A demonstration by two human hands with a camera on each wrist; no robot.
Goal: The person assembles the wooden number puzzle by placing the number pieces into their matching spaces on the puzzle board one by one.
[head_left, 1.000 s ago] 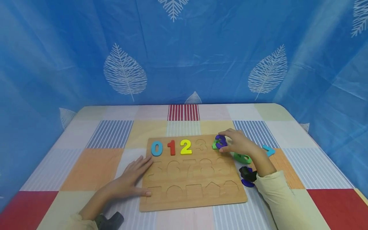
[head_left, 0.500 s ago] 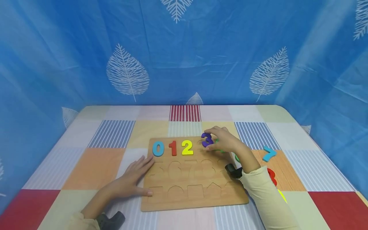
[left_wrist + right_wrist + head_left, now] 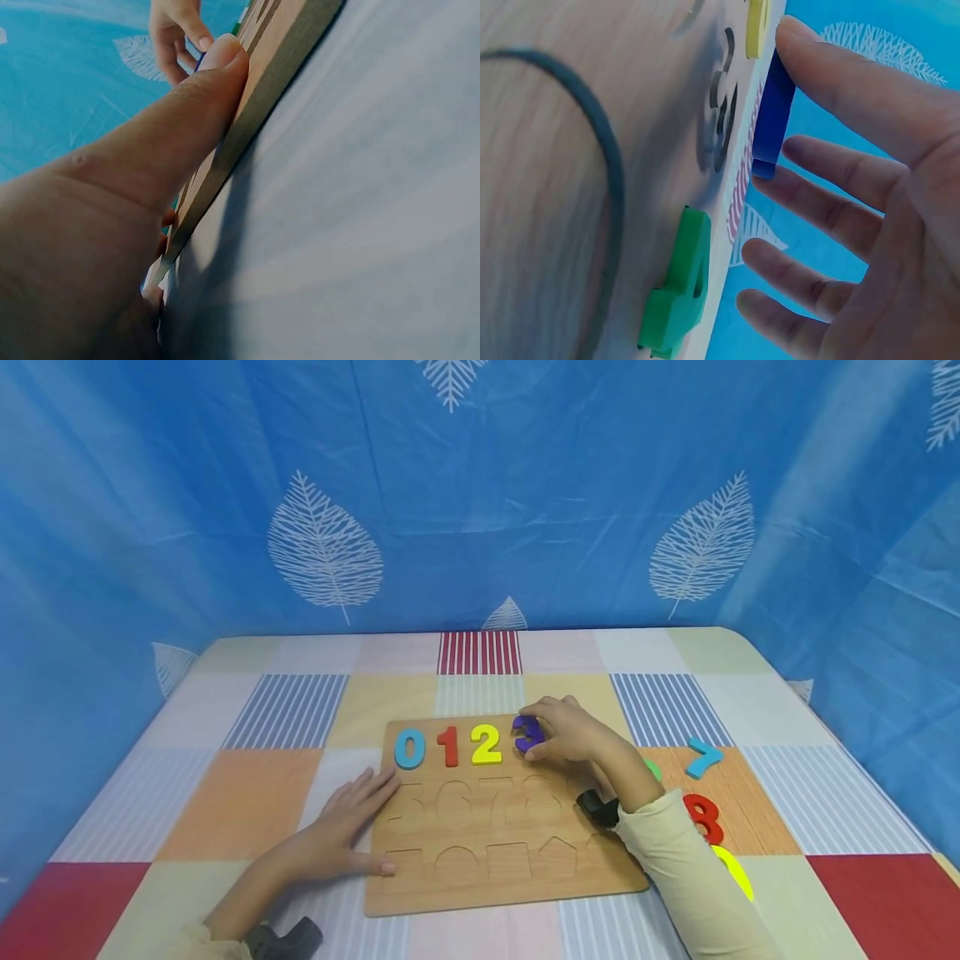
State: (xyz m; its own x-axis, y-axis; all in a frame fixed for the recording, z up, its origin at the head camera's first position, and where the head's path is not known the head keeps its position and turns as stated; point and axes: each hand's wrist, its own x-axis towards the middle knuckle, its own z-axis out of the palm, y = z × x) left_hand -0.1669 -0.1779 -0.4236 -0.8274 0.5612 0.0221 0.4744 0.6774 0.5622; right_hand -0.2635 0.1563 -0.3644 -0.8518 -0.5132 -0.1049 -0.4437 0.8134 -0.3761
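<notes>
My right hand (image 3: 568,731) pinches a purple number 3 (image 3: 528,733) between thumb and fingers at the top row of the wooden puzzle board (image 3: 465,893). In the right wrist view the purple 3 (image 3: 774,112) is held just off the board, near the 3-shaped recess (image 3: 721,105). A green number 4 (image 3: 679,285) sits on the board beside it; in the head view the right hand hides it. My left hand (image 3: 348,827) lies with fingers spread on the board's left edge, its thumb (image 3: 217,56) resting on the board's rim in the left wrist view.
In the top row are a blue 0 (image 3: 409,749), a red 1 (image 3: 447,747) and a yellow 2 (image 3: 486,745). Right of the board lie a blue 7 (image 3: 703,757), a red 8 (image 3: 703,818), a yellow piece (image 3: 733,872) and a partly hidden green piece (image 3: 654,769).
My right hand has carried the purple 3 leftward from above the green 4 to beside the yellow 2. The red 8 and yellow piece have come into view. My left hand stays put.
</notes>
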